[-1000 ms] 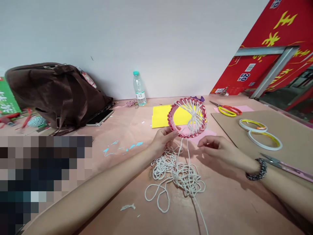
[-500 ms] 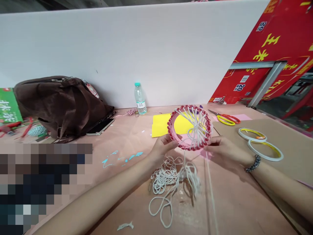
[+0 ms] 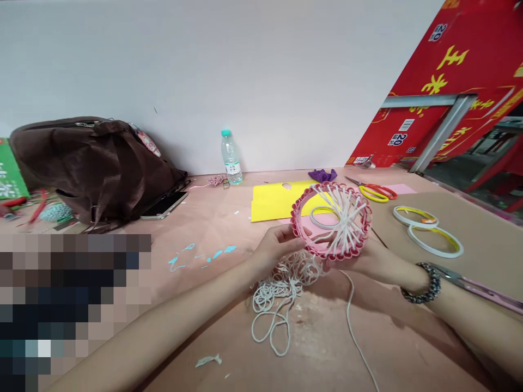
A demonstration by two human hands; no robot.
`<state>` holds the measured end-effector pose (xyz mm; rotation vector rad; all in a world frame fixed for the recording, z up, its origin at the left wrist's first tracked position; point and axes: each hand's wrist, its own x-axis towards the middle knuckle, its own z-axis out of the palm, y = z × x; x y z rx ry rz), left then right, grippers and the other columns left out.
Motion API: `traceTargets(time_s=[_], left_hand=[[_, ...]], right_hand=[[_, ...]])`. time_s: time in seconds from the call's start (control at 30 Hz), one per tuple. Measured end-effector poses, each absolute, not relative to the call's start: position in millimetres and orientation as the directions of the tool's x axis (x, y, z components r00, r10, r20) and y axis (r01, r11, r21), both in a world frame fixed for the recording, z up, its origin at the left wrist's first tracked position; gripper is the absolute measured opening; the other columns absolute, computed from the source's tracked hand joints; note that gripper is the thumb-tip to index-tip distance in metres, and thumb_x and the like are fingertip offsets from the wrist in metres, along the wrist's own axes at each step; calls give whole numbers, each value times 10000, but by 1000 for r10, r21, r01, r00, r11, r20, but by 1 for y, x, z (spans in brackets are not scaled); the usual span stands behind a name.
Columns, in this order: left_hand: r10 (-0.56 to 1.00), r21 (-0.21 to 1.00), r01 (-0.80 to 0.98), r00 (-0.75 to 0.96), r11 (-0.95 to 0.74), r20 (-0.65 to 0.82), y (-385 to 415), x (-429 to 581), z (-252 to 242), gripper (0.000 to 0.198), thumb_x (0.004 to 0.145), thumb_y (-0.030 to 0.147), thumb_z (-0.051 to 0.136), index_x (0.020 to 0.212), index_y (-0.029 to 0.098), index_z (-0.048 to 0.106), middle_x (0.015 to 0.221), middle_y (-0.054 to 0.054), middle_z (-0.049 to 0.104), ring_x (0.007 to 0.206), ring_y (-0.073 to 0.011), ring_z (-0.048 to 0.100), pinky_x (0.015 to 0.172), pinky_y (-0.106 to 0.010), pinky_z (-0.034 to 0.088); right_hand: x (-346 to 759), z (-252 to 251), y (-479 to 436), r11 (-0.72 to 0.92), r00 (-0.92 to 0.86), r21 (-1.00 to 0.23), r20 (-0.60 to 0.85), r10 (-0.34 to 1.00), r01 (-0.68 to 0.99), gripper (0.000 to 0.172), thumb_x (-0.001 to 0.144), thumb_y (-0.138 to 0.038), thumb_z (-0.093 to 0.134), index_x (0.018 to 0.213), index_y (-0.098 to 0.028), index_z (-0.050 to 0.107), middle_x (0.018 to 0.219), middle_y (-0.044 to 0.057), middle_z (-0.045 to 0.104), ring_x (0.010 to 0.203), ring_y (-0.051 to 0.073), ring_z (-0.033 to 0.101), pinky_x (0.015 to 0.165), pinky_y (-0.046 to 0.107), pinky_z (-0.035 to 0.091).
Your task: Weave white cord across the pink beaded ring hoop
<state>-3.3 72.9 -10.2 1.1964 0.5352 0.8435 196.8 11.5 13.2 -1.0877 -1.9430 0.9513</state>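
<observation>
A pink ring (image 3: pixel 300 218) with a scalloped red-pink edge is held up over the table, slightly tilted. White cord (image 3: pixel 348 220) crosses its right half in a dense web of strands, while the left part of the opening is bare. My left hand (image 3: pixel 280 245) pinches the lower left rim. Under the lower right rim, my right hand (image 3: pixel 363 262) supports the ring, its fingers partly hidden behind; one shows through the opening. Below lies a loose heap of white cord (image 3: pixel 272 296), and a single strand (image 3: pixel 349 310) runs down toward the front edge.
Behind the ring lie yellow sheets (image 3: pixel 269 204) and a purple scrap (image 3: pixel 322 175). Red-and-yellow scissors (image 3: pixel 378 193), tape rolls (image 3: pixel 435 242) and pink-handled scissors (image 3: pixel 482 288) are on the right. A bottle (image 3: pixel 231 160), phone (image 3: pixel 165 206) and brown bag (image 3: pixel 90 169) stand or lie left.
The ring has moved right and slightly down. My right hand has shifted further beneath and behind it. The hanging strand now curves, and the pink-handled scissors have come into view.
</observation>
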Motion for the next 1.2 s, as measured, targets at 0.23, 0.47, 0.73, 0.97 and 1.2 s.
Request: traceTargets(time_s=[0.23,0.47,0.73,0.97,1.2], left_hand=[[816,920,-378,561,102,140,74,-2,-4,380,546,383,822,819,141,716,786,-53,687,731,-158,608,743,-287,453],[814,928,-360,564,93,137,72,-3,-4,307,595,305,804,848,153,718,848,-53,707,764,-150,624,774,-284,456],[819,890,-425,562,165,117,69,0,-5,407,559,394,814,862,141,715,794,-57,695,758,-161,624,787,-301,453],[825,913,-376,558,160,85,69,0,-8,316,589,330,803,828,145,713,783,-44,688,700,-134,604,713,-272,436],[806,883,-426,583,196,102,68,0,-9,390,569,353,814,878,138,711,821,-60,693,772,-160,622,781,-301,444]], right_hand=[[230,14,27,185,-233,-754,44,971,630,195,762,-350,579,689,-193,670,688,20,677,667,189,625,645,311,506],[207,8,12,319,-260,-684,192,946,656,164,733,-236,579,871,-186,652,765,32,665,735,186,604,651,299,492],[231,7,28,216,-156,-663,150,976,717,294,819,-334,476,627,-183,639,605,29,643,605,172,598,593,289,489],[203,5,12,384,-275,-596,270,923,705,154,755,-237,577,873,-205,670,967,71,685,1014,247,586,891,372,457],[222,1,23,306,-208,-520,239,948,797,253,844,-223,454,711,-204,668,714,48,693,755,230,657,705,340,497]])
